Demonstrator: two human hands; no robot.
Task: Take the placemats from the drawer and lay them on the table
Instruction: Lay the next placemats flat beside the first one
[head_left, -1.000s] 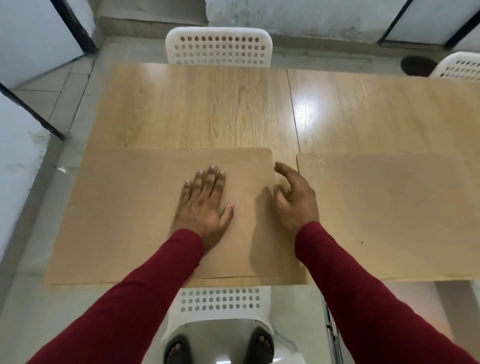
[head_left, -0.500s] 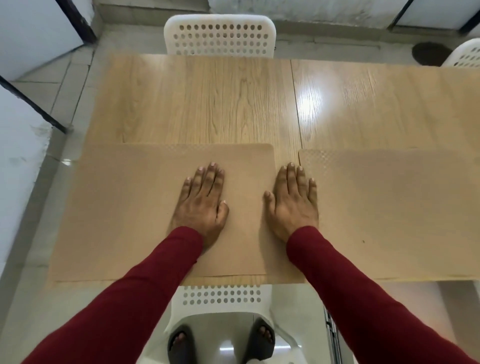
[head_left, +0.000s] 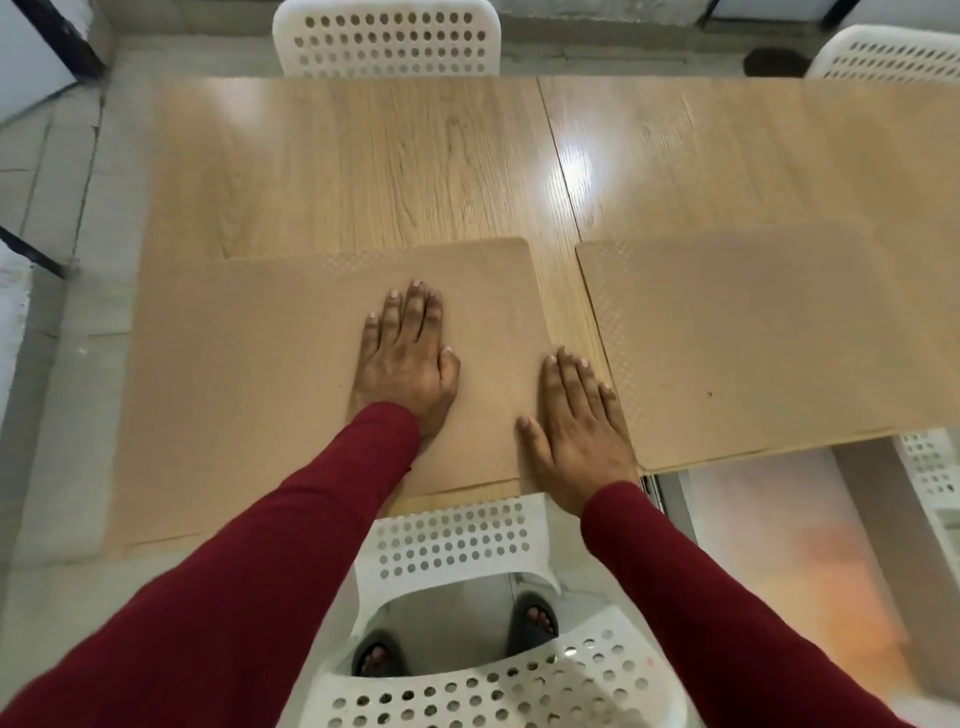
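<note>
Head view: two tan placemats flat on wooden table (head_left: 415, 156), side by side, narrow gap between. Left hand (head_left: 405, 364) palm-down on left placemat (head_left: 249, 374), fingers straight, together. Right hand (head_left: 576, 431) flat at its right edge, fingers loosely together, possibly touching right placemat (head_left: 753, 338).

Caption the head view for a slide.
Both hands, left hand and right hand, press flat by the left placemat on the table.

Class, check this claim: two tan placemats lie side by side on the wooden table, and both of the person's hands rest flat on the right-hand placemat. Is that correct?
Not quite. The head view shows the left hand flat on the left placemat, not the right placemat; the right hand lies at the left placemat's right edge and the strip of wooden table between them. The rest stands.
</note>
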